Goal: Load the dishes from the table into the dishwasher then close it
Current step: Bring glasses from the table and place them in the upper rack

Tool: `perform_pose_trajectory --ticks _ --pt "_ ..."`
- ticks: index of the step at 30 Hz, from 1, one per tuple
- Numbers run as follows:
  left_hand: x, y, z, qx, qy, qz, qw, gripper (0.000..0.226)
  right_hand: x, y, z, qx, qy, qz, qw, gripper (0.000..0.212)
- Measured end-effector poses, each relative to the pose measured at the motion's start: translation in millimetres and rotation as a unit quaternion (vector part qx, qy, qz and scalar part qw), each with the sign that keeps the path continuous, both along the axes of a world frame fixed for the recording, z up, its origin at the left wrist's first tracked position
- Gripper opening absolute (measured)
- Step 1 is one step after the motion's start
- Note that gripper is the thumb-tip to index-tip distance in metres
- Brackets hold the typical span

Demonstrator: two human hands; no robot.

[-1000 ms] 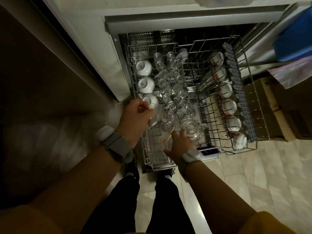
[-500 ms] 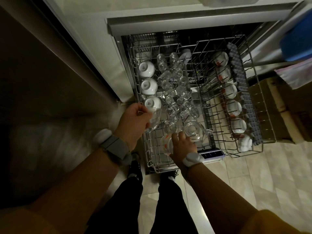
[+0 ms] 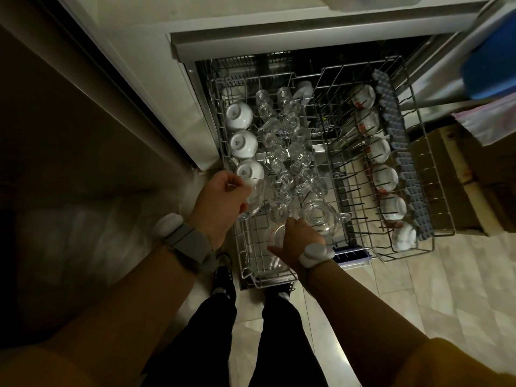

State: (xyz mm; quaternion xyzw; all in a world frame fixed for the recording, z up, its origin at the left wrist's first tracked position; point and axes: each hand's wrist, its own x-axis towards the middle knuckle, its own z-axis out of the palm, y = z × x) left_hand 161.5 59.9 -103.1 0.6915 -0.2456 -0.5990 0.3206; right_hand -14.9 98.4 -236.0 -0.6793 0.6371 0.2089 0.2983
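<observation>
One clear glass cup (image 3: 255, 198) gripped in closed left hand (image 3: 220, 201), tilted, touching nearest white bowl (image 3: 249, 169) at upper rack (image 3: 416, 248) front-left; right hand (image 3: 297, 241) fingers curled around glass bowl (image 3: 275, 234), nearer rack's front edge

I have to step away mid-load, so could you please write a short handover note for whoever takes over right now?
Left hand: grip closed on a clear glass cup, held over the rack's near-left edge, not yet set down.
Right hand: resting on a clear glass bowl in the rack's near section, beside the glass teapot.
Done: upper rack pulled out; white cups down the left, glasses in the middle, patterned cups on the right.
Left: seat both pieces, push the rack in, close the dishwasher. The table is not in view.
</observation>
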Motion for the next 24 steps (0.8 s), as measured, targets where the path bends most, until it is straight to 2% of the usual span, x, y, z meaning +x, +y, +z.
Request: perform_pose_trajectory --ticks 6,12,18,21,24 --pt "-3 -1 0 0.014 0.014 0.009 1.000 0.019 -3 1 0 -0.003 -0.013 -0.053 0.999 0.063" --pt "0 -3 0 0.015 0.015 0.025 0.999 0.016 -3 6 0 0.029 0.030 -0.020 0.999 0.086" --pt "4 -6 -1 0.007 0.013 0.035 0.999 0.018 -2 2 2 0.036 0.019 -0.060 0.997 0.083" --pt "1 -6 2 0.005 0.013 0.031 0.999 0.017 1 3 7 0.019 0.019 -0.038 0.999 0.075" --pt "-5 -3 5 0.004 0.011 0.028 1.000 0.015 2 7 11 -0.008 0.027 0.038 0.999 0.070"
